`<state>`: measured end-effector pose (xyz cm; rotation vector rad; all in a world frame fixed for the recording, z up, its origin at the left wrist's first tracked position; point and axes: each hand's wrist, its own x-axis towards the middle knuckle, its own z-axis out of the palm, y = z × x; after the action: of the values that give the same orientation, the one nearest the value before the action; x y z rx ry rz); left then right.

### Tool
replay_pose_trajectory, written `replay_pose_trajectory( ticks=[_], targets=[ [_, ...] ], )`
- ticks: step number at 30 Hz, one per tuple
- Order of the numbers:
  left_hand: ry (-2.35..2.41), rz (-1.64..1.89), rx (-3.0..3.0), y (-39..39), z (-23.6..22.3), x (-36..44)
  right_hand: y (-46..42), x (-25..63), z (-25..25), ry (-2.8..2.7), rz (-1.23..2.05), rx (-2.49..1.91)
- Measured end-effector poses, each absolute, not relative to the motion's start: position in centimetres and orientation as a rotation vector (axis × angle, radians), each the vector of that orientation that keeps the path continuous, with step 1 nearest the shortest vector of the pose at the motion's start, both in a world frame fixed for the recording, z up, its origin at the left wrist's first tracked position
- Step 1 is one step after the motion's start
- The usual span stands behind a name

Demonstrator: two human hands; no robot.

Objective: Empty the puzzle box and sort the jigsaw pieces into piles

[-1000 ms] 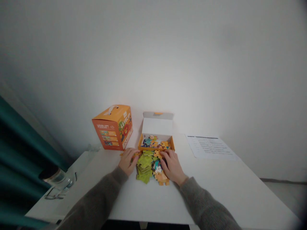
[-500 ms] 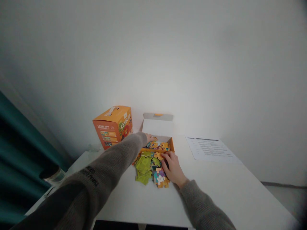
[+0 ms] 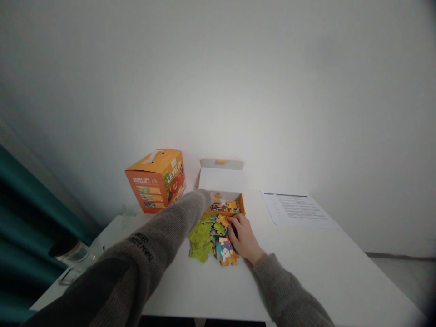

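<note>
My left hand [image 3: 215, 199] reaches into an open orange puzzle box [image 3: 242, 204]. The sleeve hides much of that hand, and its grip is hard to make out. Loose jigsaw pieces [image 3: 232, 205] lie in the box, and one patterned piece [image 3: 218, 195] is right by my left fingers. In front of the box sits a heap of puzzle pieces, with green ones [image 3: 200, 238] at left and multicoloured ones [image 3: 225, 250] at right. My right hand [image 3: 244, 237] rests against the heap's right side, thumb and fingers apart, fingertips touching an orange piece [image 3: 223, 221].
A larger orange carton [image 3: 146, 177] marked "LEVEL UP! PUZZLES" stands at the back left. The box's white lid [image 3: 221, 178] is raised near the wall. A printed sheet [image 3: 296, 210] lies at right on the white table [image 3: 306, 263]. A jar-like container [image 3: 73, 251] is at far left, by teal curtains.
My left hand has shifted slightly right inside the box. My right hand stays against the heap. The whole view has moved a little.
</note>
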<state>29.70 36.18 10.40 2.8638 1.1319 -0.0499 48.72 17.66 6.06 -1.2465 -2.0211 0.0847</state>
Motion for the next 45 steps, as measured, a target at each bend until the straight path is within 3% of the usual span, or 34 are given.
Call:
replay_pose_trajectory(
  ticks=[10, 18, 22, 28, 40, 45],
  targets=[
    [1.224, -0.103, 2.882, 34.6, 12.5, 29.8, 17.6, 48.7, 6.0, -2.028, 0.105, -1.255],
    [1.104, 0.5, 2.911, 28.7, 16.0, 26.6, 17.8, 48.8, 6.0, -2.032, 0.11, -1.247],
    [0.92, 0.619, 2.964, 24.4, 14.5, 25.9, 17.8, 48.8, 6.1, -2.01, 0.148, -1.248],
    [1.041, 0.662, 2.949, 20.9, 10.9, 26.0, 18.9, 49.1, 6.0, -1.975, 0.201, -1.256],
    [1.113, 0.786, 2.758, 22.5, 8.0, 22.0, 23.1, 50.3, 9.3, -2.076, 0.011, -1.315],
    [1.069, 1.04, 2.579, 24.0, 8.4, 20.6, 27.7, 49.3, 11.2, -2.221, 0.068, -1.357]
  ],
)
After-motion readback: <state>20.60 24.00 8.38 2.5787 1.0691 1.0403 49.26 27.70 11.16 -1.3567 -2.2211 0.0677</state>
